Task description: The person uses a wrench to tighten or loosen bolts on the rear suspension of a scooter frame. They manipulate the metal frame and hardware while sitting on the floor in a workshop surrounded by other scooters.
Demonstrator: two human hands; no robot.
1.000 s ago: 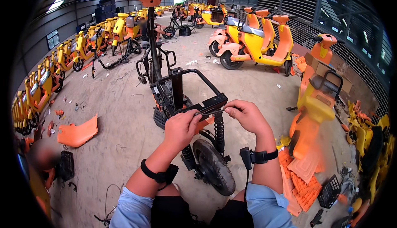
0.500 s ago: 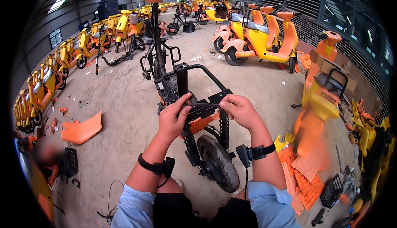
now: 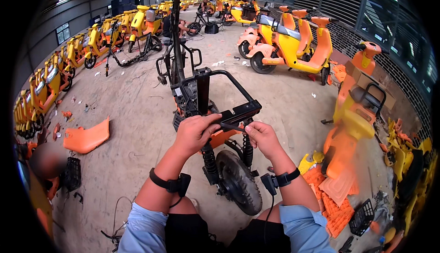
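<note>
In front of me stands a stripped-down electric scooter, its black frame [image 3: 236, 85] bare and its rear wheel [image 3: 238, 182] toward me. A thin dark strip [image 3: 233, 127], perhaps a cable or strap, stretches between my hands just at the near end of the black rear rack [image 3: 247, 108]. My left hand [image 3: 197, 131] pinches one end between thumb and fingers. The other end is pinched in my right hand [image 3: 263, 137]. Below them are a rear shock absorber [image 3: 209, 163] and an orange part [image 3: 222, 138] of the scooter.
An orange panel [image 3: 87, 136] lies on the floor at left. Orange mats [image 3: 337, 211], a black crate [image 3: 362, 217] and yellow scraps are at right. Yellow-orange scooters [image 3: 293, 42] stand at far right, more [image 3: 41, 85] along the left. Another person [image 3: 48, 161] is near the left edge.
Both my hands have come down and slightly toward me, with the strip still held between them. The strip now slopes down to the right, and less of it shows.
</note>
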